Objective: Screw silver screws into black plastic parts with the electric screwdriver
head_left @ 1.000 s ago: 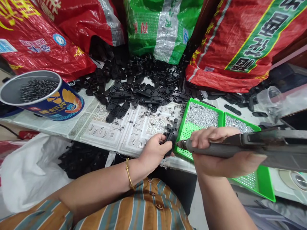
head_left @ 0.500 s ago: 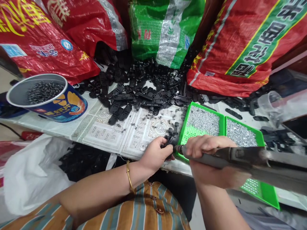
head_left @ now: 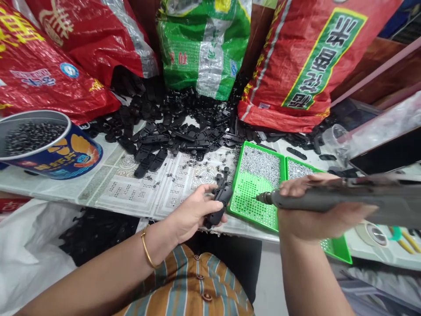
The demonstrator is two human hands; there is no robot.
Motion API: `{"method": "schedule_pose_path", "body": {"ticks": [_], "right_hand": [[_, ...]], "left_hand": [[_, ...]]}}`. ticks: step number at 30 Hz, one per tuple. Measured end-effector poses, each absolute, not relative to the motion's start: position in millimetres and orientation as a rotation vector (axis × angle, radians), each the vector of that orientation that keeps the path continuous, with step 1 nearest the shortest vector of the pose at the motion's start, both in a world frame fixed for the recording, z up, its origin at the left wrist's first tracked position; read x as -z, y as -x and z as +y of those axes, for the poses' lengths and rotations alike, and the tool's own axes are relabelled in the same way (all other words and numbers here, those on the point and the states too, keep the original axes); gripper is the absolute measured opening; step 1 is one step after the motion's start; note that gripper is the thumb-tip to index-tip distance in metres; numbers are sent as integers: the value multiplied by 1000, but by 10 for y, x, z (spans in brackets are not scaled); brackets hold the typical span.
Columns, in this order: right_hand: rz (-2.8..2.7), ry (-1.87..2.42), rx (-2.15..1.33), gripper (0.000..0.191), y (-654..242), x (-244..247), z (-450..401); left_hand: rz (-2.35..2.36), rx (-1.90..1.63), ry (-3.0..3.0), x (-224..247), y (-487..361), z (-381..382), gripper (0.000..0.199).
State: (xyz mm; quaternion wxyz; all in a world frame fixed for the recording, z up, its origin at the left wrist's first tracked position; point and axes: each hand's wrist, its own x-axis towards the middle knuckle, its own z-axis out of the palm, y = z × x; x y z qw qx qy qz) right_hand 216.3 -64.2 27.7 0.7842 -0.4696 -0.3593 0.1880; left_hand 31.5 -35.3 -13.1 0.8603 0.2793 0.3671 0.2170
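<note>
My left hand (head_left: 189, 213) is closed around a long black plastic part (head_left: 221, 202) with screw holes, held tilted above the table's front edge. In my right hand (head_left: 315, 224) is a grey powered screwdriver (head_left: 342, 197), gripped along its body. Its bit points left over the perforated green tray (head_left: 278, 226), apart from the plastic part. Small silvery screws (head_left: 261, 162) fill the tray's far end. A second green tray (head_left: 340, 252) with similar small metal pieces sits partly behind my right hand.
Black plastic parts (head_left: 194, 136) pile up before the red sack (head_left: 289, 79) and green sack (head_left: 184, 66). A blue tub (head_left: 75, 153) of small dark pieces stands at left. Tape (head_left: 371, 235) and yellow-handled pliers (head_left: 403, 241) lie at right. A dark screen (head_left: 388, 151) leans there.
The screwdriver bit has come away from the black plastic part and moved right, over the green tray. My left hand has shifted left and turned the part. The whole view has swung rightward.
</note>
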Motion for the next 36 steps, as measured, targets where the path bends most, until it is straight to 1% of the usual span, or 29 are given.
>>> {"method": "schedule_pose_path", "body": {"ticks": [3,5,12,18,27,32,36], "right_hand": [[-769,984,-422,49,-2167,-152,-559],[-766,978,-449,47,-2167,-91,-497],[-770,993,-357,46,-2229,37,-250],[-744,1011,-352,41,-2222,89,-157],[-764,1029,-354,42,-2220,121,-128],[-763,1033,-374,43,-2230,119,-120],[-756,968,-367,44,-2252,17,-164]], "left_hand": [[789,-431,-637,131,-338,-350,29],[849,-449,-674,130,-372,-353,25],[905,-528,-741,180,-403,-376,19],[903,-524,-710,261,-396,-413,18],[923,-509,-643,265,-408,-412,14],[922,-519,-627,273,-432,-424,14],[945,-519,-634,277,-458,-422,12]]}}
